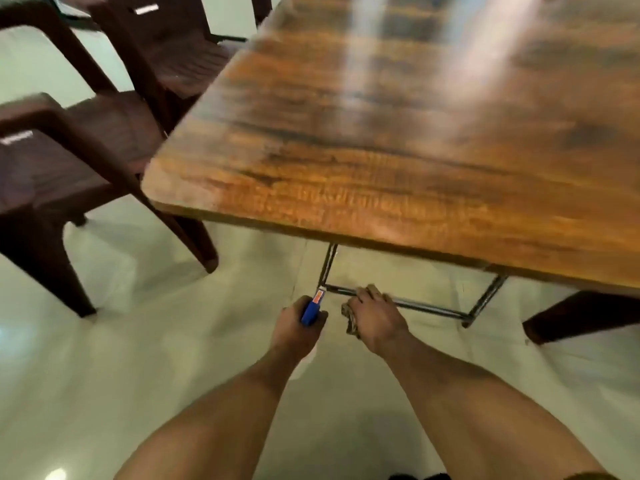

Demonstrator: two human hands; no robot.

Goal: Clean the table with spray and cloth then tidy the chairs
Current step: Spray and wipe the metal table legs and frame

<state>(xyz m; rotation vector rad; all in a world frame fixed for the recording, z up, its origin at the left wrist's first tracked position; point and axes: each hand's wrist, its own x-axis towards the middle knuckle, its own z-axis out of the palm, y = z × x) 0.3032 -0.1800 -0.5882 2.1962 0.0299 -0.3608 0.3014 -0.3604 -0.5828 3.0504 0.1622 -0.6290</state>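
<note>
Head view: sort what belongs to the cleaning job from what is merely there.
Job: spray bottle in left hand; cloth in right hand; wooden table; brown chairs at left.
Merely there: pale floor; metal frame beneath the table.

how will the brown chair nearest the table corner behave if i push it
The chair looks like moulded plastic, so probably stiff and light. On the glossy floor its legs would likely slide easily; pushed high on the backrest, it might tip.
</note>
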